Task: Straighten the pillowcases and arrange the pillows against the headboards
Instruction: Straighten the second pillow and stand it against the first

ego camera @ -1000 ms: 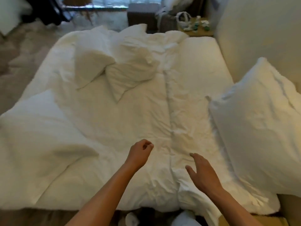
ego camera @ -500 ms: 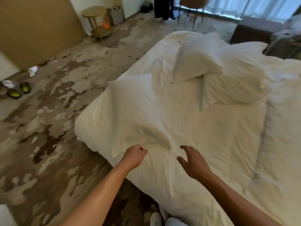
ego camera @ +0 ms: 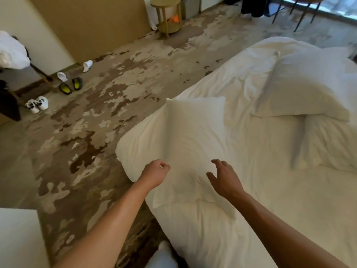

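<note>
A white pillow (ego camera: 185, 132) lies at the left edge of the bed (ego camera: 260, 219), its near end toward me. My left hand (ego camera: 154, 172) hovers at that near end with fingers curled, and nothing shows in its grip. Over the same end of the pillow, a little to the right, my right hand (ego camera: 225, 177) is spread with relaxed fingers. Two more white pillows lie crumpled farther up the bed, one (ego camera: 301, 88) overlapping the other (ego camera: 332, 144). No headboard is in view.
Patterned carpet (ego camera: 96, 132) runs along the bed's left side. On it are black-and-yellow shoes (ego camera: 70, 86), white sneakers (ego camera: 37, 104) and white slippers (ego camera: 87, 65). A round wooden side table (ego camera: 168, 16) stands at the far wall. A white surface (ego camera: 17, 238) sits at lower left.
My view has swung left from the middle of the bed to its left edge. Both hands moved left with it and now hover over the near pillow.
</note>
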A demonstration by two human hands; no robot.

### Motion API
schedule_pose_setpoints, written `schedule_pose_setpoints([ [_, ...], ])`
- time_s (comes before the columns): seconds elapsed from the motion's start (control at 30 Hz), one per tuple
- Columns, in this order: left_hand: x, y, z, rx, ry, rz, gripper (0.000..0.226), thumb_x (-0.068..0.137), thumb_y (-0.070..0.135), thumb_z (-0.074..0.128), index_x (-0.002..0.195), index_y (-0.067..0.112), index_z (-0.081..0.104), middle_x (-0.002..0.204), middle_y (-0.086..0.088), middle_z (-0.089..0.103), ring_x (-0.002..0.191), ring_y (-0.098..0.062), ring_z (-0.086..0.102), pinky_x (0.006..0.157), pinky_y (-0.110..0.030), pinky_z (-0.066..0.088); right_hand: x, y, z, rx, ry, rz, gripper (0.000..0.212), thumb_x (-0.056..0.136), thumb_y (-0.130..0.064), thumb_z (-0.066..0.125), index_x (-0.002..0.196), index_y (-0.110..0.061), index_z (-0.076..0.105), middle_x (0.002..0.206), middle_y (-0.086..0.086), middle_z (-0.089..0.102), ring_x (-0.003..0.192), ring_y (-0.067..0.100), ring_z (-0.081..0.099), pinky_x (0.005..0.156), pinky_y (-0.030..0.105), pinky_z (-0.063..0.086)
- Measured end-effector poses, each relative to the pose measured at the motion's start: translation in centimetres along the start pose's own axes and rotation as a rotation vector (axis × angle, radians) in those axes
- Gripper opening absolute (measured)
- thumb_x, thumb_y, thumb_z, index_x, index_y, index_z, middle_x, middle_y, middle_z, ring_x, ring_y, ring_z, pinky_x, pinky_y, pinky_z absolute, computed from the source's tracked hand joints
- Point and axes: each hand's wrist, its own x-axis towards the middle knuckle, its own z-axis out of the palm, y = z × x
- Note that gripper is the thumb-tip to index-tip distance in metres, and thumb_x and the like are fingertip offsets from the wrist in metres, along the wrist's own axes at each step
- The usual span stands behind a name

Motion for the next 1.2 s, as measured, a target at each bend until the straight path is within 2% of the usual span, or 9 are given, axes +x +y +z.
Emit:
schedule_pose_setpoints([
  [0.2, 8.6, -1.2, -1.8, -0.05, -0.036, -0.049, 0.03, 0.098, 0.044, 0.051, 0.108, 0.019, 0.062, 0.1, 0.007, 0.059, 0.087, -0.011, 0.06, 0.068, -0.029, 0.048, 9.4, -4.2, 1.6, -0.079, -0.058, -0.04, 0.066, 0.102, -0.043, 0.055, 0.16, -0.019, 0.034, 0.16, 0.007, 0.043, 0.146, 0.028, 0.042, 0.113, 0.043, 0.044],
  [0.3, 13.5, -1.9, -2.4, -0.067, -0.062, -0.079, 0.029, 0.096, 0.045, 0.051, 0.107, 0.02, 0.062, 0.104, 0.005, 0.062, 0.092, -0.017, 0.063, 0.081, -0.034, 0.055, 14.2, -6.0, 3.0, -0.133, -0.064, -0.029, 0.072, 0.102, -0.046, 0.056, 0.163, -0.023, 0.026, 0.166, 0.008, 0.034, 0.151, 0.029, 0.036, 0.116, 0.045, 0.043],
  [0.4, 18.2, -2.9, -2.7, -0.1, -0.07, -0.11, 0.029, 0.096, 0.044, 0.051, 0.107, 0.019, 0.062, 0.107, 0.0, 0.065, 0.095, -0.022, 0.064, 0.088, -0.038, 0.056, 18.9, -7.3, 4.9, -0.193, -0.085, 0.018, 0.082, 0.099, -0.056, 0.057, 0.165, -0.028, 0.018, 0.173, 0.008, 0.015, 0.157, 0.031, 0.025, 0.117, 0.047, 0.041],
  [0.5, 22.3, -4.1, -2.1, -0.131, -0.088, -0.148, 0.037, 0.095, 0.046, 0.052, 0.116, 0.017, 0.061, 0.114, -0.003, 0.067, 0.1, -0.024, 0.065, 0.09, -0.039, 0.055, 22.1, -7.9, 7.1, -0.245, -0.107, 0.106, 0.092, 0.091, -0.069, 0.059, 0.164, -0.033, 0.017, 0.175, 0.005, 0.003, 0.159, 0.03, 0.017, 0.112, 0.051, 0.046],
  [0.63, 26.6, -5.4, 0.3, -0.143, -0.097, -0.224, 0.059, 0.091, 0.056, 0.053, 0.135, 0.016, 0.053, 0.128, -0.007, 0.063, 0.115, -0.027, 0.062, 0.097, -0.04, 0.052, 23.9, -7.4, 10.2, -0.291, -0.101, 0.175, 0.097, 0.085, -0.077, 0.057, 0.163, -0.042, 0.01, 0.175, 0.003, -0.004, 0.16, 0.032, 0.007, 0.117, 0.054, 0.041],
  [0.77, 29.2, -6.3, 3.6, -0.138, -0.085, -0.294, 0.085, 0.083, 0.07, 0.056, 0.145, 0.013, 0.042, 0.139, -0.013, 0.051, 0.128, -0.033, 0.053, 0.1, -0.044, 0.049, 24.9, -5.6, 12.0, -0.334, -0.113, 0.165, 0.097, 0.087, -0.079, 0.053, 0.163, -0.044, 0.004, 0.175, 0.003, -0.007, 0.161, 0.033, 0.005, 0.12, 0.057, 0.034],
  [0.93, 30.5, -7.0, 7.4, -0.133, 0.01, -0.359, 0.117, 0.069, 0.084, 0.06, 0.155, 0.012, 0.027, 0.151, -0.015, 0.037, 0.142, -0.035, 0.032, 0.107, -0.047, 0.041, 26.1, -2.6, 13.4, -0.364, -0.119, 0.147, 0.098, 0.086, -0.082, 0.048, 0.163, -0.045, 0.001, 0.175, -0.001, -0.012, 0.161, 0.03, 0.0, 0.12, 0.064, 0.031],
  [1.1, 31.4, -7.5, 10.0, -0.166, 0.074, -0.349, 0.122, 0.067, 0.084, 0.064, 0.156, 0.01, 0.024, 0.149, -0.017, 0.043, 0.139, -0.037, 0.039, 0.11, -0.047, 0.041, 26.3, -0.2, 14.6, -0.386, -0.108, 0.126, 0.096, 0.087, -0.084, 0.042, 0.163, -0.046, -0.004, 0.173, -0.003, -0.019, 0.161, 0.026, -0.004, 0.121, 0.064, 0.026],
  [1.2, 31.6, -7.7, 11.0, -0.317, 0.079, -0.315, 0.11, 0.069, 0.078, 0.068, 0.15, 0.012, 0.035, 0.144, -0.013, 0.053, 0.134, -0.032, 0.05, 0.109, -0.043, 0.043, 26.4, 0.4, 15.1, -0.399, -0.093, 0.108, 0.094, 0.087, -0.085, 0.037, 0.162, -0.046, -0.004, 0.174, -0.002, -0.018, 0.161, 0.026, -0.004, 0.12, 0.063, 0.026],
])
